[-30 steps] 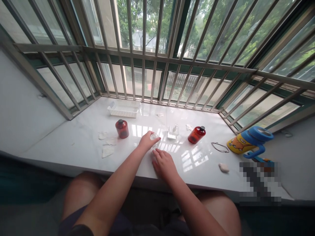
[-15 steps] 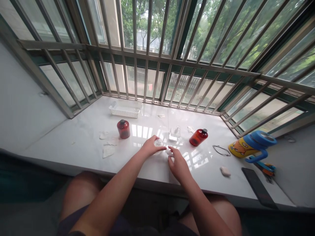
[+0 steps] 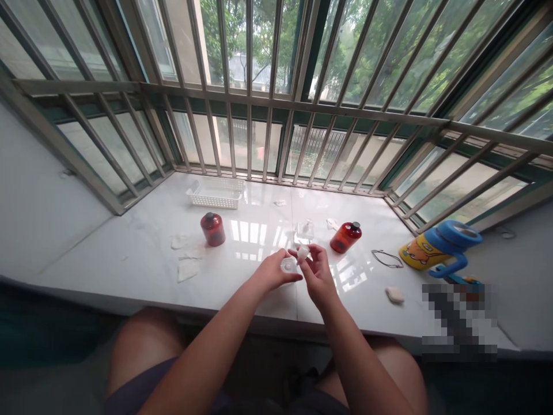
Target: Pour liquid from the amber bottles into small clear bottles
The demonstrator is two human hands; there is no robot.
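Two hands meet at 6 o'clock on the white stone sill (image 3: 129, 248): the left hand (image 3: 272, 272) curls its fingers around a small clear glass vial (image 3: 288, 265), and the right hand (image 3: 317, 274) pinches a small clear piece (image 3: 303, 252) just beside it. One capped amber bottle (image 3: 213, 229) stands at 10 o'clock, another (image 3: 345, 238) at 2 o'clock; neither shows legible writing.

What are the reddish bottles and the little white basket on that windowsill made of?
The reddish bottles look like glossy translucent plastic, perhaps glass, since light glows through them. The white basket looks like moulded plastic, judging by its even lattice of holes.
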